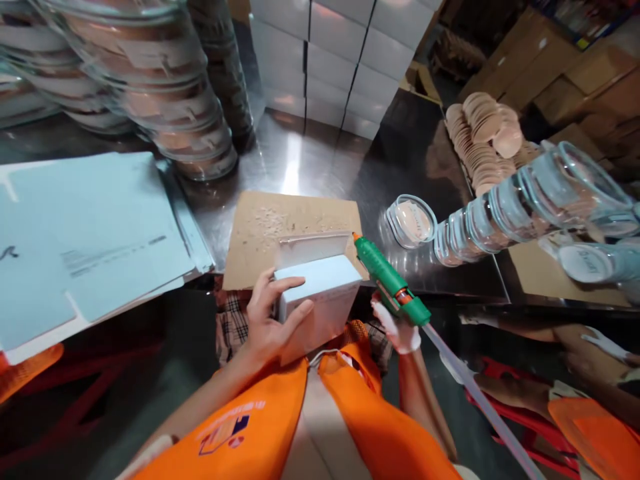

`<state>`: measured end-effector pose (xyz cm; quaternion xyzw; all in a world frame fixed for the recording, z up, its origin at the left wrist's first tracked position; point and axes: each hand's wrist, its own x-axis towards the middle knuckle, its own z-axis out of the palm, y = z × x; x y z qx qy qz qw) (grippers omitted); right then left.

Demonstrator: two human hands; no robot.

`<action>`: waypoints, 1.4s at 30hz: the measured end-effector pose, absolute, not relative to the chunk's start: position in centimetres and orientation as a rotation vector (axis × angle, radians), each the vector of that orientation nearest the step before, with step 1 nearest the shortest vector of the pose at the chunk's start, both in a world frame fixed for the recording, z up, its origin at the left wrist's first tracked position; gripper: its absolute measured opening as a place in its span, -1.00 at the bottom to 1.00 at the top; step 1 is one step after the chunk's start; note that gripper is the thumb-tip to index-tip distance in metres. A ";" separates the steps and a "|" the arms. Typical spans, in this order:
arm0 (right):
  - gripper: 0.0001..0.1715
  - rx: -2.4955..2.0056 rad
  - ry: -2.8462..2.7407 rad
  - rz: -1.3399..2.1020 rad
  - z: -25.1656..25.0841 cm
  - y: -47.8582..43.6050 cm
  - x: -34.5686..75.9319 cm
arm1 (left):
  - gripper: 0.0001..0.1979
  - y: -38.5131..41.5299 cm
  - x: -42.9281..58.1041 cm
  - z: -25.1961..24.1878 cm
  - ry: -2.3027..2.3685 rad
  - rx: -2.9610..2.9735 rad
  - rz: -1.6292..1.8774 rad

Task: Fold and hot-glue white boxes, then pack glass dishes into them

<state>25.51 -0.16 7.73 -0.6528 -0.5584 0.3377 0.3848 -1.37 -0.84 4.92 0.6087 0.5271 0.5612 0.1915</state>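
My left hand grips a light blue-white box by its left side, thumb and fingers closed over its edge. The box is tilted at the front edge of the table, and a flap stands up along its far side. My right hand, partly covered by a white glove, is wrapped round the handle of a green glue gun. The gun's orange nozzle points at the flap's right end; whether it touches I cannot tell. A long translucent glue stick trails from the gun's rear.
A cardboard sheet lies under the box's far side. Flat blue sheets are piled left, with stacked glass containers behind. White boxes stand at the back. To the right are a glass container, more stacked glass and wooden discs. Another person's arm is at far right.
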 end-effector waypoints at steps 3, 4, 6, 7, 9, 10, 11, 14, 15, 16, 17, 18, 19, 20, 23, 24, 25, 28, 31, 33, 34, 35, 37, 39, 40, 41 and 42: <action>-0.45 -1.701 -1.209 1.041 6.4 2.8 25.5 | -0.73 -0.9 -2.0 5.2 1.482 1.658 1.544; -0.38 -1.715 -1.125 1.133 6.0 4.1 25.3 | -0.74 -0.8 -2.1 5.2 1.468 1.643 1.547; -0.27 -1.747 -0.977 1.299 5.2 6.6 25.2 | -0.74 -0.6 -2.3 5.3 1.419 1.596 1.580; -0.25 -1.768 -0.941 1.346 5.0 7.6 25.4 | -0.74 -0.5 -2.3 5.3 1.388 1.564 1.600; -0.27 -1.834 -0.952 1.353 5.0 8.9 26.3 | -0.72 -0.3 -2.4 5.3 1.338 1.491 1.622; -0.31 -1.877 -0.965 1.344 5.3 9.1 26.9 | -0.71 -0.2 -2.4 5.3 1.324 1.456 1.624; -0.35 -1.920 -0.980 1.324 5.8 9.1 27.5 | -0.71 -0.1 -2.5 5.3 1.315 1.427 1.622; -0.54 -1.965 -1.057 1.146 8.2 8.2 27.8 | -0.71 0.1 -2.4 5.4 1.297 1.377 1.587; -0.58 -1.894 -1.115 1.078 9.0 7.8 27.3 | -0.70 0.1 -2.3 5.5 1.281 1.370 1.572; -0.58 -1.782 -1.186 1.049 9.8 7.5 26.4 | -0.70 0.2 -2.1 5.5 1.254 1.368 1.553; -0.51 -1.651 -1.254 1.075 10.4 7.3 25.4 | -0.69 0.2 -2.0 5.6 1.220 1.366 1.535; -0.42 -1.520 -1.304 1.154 10.8 7.2 24.2 | -0.68 0.3 -1.8 5.6 1.186 1.364 1.518; -0.35 -1.412 -1.320 1.269 11.1 7.2 23.2 | -0.67 0.3 -1.6 5.6 1.160 1.355 1.508; -0.30 -1.341 -1.300 1.389 11.2 7.2 22.3 | -0.66 0.4 -1.4 5.6 1.144 1.337 1.505; -0.27 -1.263 -1.254 1.485 11.1 7.3 21.7 | -0.59 0.7 -0.8 5.5 1.095 1.189 1.587; -0.25 -1.214 -1.322 1.462 11.2 7.3 22.1 | -0.55 0.8 -0.7 5.4 1.041 1.113 1.635; -0.19 -1.140 -1.441 1.444 11.2 7.2 22.7 | -0.49 1.0 -0.6 5.4 0.969 1.039 1.674; -0.06 -0.843 -1.886 1.378 11.9 6.8 24.3 | -0.43 1.4 -0.7 5.2 0.797 0.932 1.698; -0.30 -0.727 -2.145 1.111 12.4 6.2 24.2 | -0.66 1.5 -1.3 5.1 0.835 1.066 1.663; -0.51 -0.683 -2.225 0.916 12.5 5.6 23.4 | -0.69 1.4 -1.6 5.1 0.866 1.163 1.664; -0.57 -0.655 -2.248 0.858 12.5 5.4 23.0 | -0.69 1.3 -1.8 5.2 0.870 1.192 1.668; -0.59 -0.626 -2.261 0.830 12.5 5.2 22.6 | -0.70 1.3 -1.8 5.2 0.871 1.211 1.675; -0.60 -0.594 -2.254 0.829 12.5 4.9 22.4 | -0.72 1.2 -1.9 5.4 0.872 1.245 1.678; -0.62 -0.604 -2.228 0.860 12.2 4.8 22.5 | -0.73 1.1 -1.7 5.6 0.865 1.265 1.679; -0.64 -0.616 -2.212 0.879 11.9 4.8 22.5 | -0.73 1.1 -1.6 5.7 0.859 1.277 1.684; -0.68 -0.634 -2.189 0.893 11.4 4.8 22.5 | -0.73 1.1 -1.6 5.8 0.856 1.289 1.686; -0.72 -0.665 -2.152 0.906 10.9 4.8 22.4 | -0.72 1.1 -1.6 5.9 0.864 1.302 1.687</action>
